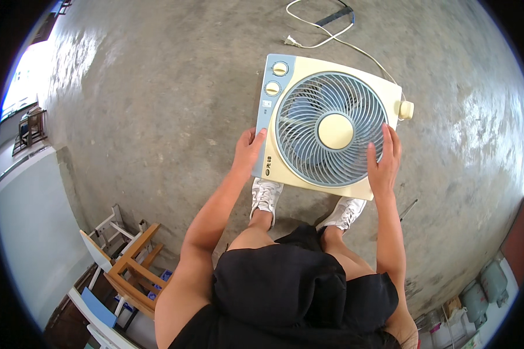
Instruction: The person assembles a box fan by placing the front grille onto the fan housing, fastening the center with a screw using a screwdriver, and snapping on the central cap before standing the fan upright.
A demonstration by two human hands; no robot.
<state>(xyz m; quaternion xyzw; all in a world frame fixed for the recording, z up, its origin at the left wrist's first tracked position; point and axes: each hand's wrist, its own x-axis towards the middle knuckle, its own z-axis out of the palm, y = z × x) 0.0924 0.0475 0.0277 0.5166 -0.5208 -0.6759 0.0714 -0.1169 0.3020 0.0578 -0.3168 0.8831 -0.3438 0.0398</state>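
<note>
A cream and pale-blue box fan [336,131] faces up in front of me, its near edge just beyond my white shoes. A round grey-blue grille covers the blades, with a cream disc at its centre. Two cream knobs [280,68] sit on the blue strip at its left. My left hand [250,150] grips the left side, thumb on the strip. My right hand [385,160] holds the right side, thumb and fingers over the grille's rim. I cannot tell whether the fan rests on the floor. Its white cord [369,55] trails from the far right corner to a plug [292,41].
Grey concrete floor [157,93] surrounds me. A dark strip [334,17] lies by the cord. Wooden stools or chairs [135,270] stand at the lower left beside a pale wall. Grey-green containers [486,291] are at the lower right. A thin rod [409,209] lies right of my shoes.
</note>
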